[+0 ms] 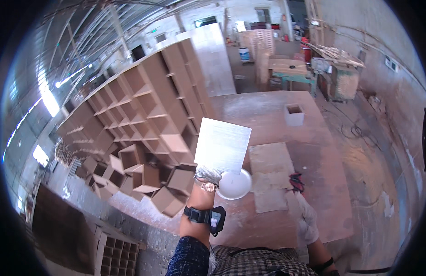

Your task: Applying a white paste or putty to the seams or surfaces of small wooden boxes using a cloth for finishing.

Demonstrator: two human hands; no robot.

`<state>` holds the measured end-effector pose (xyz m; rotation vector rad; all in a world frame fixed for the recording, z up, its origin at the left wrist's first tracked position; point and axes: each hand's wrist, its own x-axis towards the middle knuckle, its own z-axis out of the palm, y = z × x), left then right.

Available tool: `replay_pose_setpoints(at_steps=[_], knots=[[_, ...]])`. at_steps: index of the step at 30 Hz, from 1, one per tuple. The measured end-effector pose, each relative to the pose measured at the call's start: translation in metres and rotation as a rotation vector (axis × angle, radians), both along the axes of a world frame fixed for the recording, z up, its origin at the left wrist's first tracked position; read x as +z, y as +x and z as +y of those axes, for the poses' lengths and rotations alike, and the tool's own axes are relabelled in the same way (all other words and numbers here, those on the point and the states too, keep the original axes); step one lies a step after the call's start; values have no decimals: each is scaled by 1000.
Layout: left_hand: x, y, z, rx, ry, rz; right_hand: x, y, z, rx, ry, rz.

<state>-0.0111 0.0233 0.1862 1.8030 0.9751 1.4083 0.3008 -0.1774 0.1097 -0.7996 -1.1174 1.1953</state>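
My left hand point(209, 174), in a pale knitted glove, grips a white square-faced piece point(223, 145) by its lower edge and holds it up over the table. Whether this is a flat panel or one side of a box, I cannot tell. Just below it sits a round white dish point(234, 185). My right hand point(308, 223), also gloved, is low over the table's right part. Motion blurs its fingers, and a pale blurred shape lies beside them. Beyond its fingertips is a small red and black object point(296, 182), next to a worn tan sheet point(270, 177).
A small open white box point(294, 115) stands at the far right of the brown table point(314, 152). To the left, open brown boxes point(146, 177) lie heaped before a tall compartmented shelf unit point(144, 96). A green-legged bench point(291, 73) stands beyond; cables point(355, 131) lie on the right floor.
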Motion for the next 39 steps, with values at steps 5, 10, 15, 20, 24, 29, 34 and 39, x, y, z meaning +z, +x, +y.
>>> replay_pose_setpoints(at_steps=[5,10,15,20,24,29,34,39], knots=[[-11,129,34,-15,103,385,72,66,71,-323,184,-89],[-64,248,89,-239,-212,56,91,151,146,-530,516,-611],[-61,274,120,-176,-237,341,41,183,149,-515,603,-1099],[-31,278,214,-13,-268,582,-36,249,100,-262,146,-1067],[-30,280,291,83,-290,852,-88,291,96,-360,176,-971],[-43,331,387,126,-252,1157,-108,303,98,-445,-171,-650],[-76,340,471,125,143,1635,-107,314,91,-323,-122,-513],[-102,350,526,116,-72,1755,-71,315,106,-413,-221,-170]])
